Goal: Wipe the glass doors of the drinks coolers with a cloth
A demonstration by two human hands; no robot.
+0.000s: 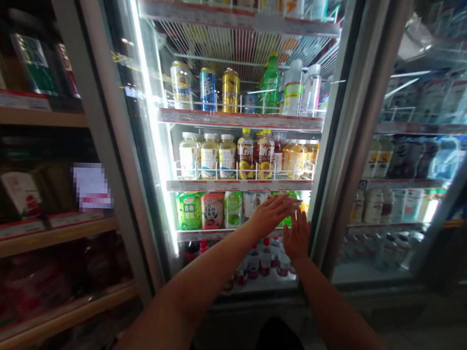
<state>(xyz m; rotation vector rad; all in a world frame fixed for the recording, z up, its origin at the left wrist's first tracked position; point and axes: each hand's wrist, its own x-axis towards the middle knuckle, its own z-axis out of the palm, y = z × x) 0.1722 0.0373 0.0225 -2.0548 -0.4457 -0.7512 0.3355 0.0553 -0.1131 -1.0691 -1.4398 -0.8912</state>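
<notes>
My left hand (pixel 272 214) reaches to the right across the lower shelf of a lit drinks fridge, fingers stretched out and holding nothing. Just beside it my right hand (pixel 297 237) points upward near the fridge's right side, its fingers apart and nothing in them. The fingertips of both hands are close together; whether they touch is unclear. Behind them are green packs (pixel 288 218), partly hidden. Left of my hands on the same shelf stand a light green pack (pixel 233 209), a red pack (pixel 213 211) and a dark green pack (pixel 190 211).
Tea bottles (pixel 246 155) line the shelf above, with cans (pixel 231 90) and a green bottle (pixel 271 82) higher up. Red-capped bottles (pixel 266 258) stand at the bottom. A metal door frame (pixel 359 128) borders the right; dark wooden-edged shelves (pixel 36 118) hold goods at left.
</notes>
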